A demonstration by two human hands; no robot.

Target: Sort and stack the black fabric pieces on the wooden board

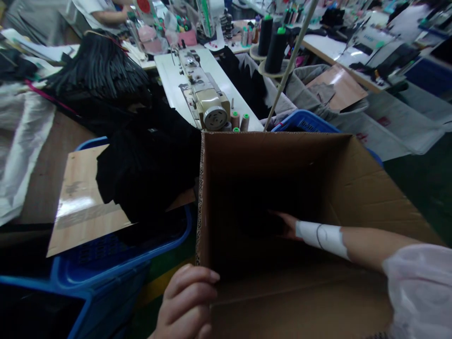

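A tall open cardboard box [282, 146] fills the lower right of the head view, its inside mostly dark. My left hand [189, 301] is closed over the box's near left edge, fingers curled onto the rim. Deep in the box reaches my right hand [290, 225], with a white wrap [323, 237] around its wrist. Its fingers fade into a black patch that looks like dark cloth, so I cannot see whether they grip anything. Left of the box, a heap of black fabric [141, 169] lies partly over a wooden board [81, 197].
The board rests across a blue plastic basket [123, 256]. Beyond the box stand a sewing machine [208, 96] and black thread cones [275, 52]. A bundle of black strips [102, 66] lies at upper left. A blue basket [305, 121] sits behind the box. Co-workers are farther back.
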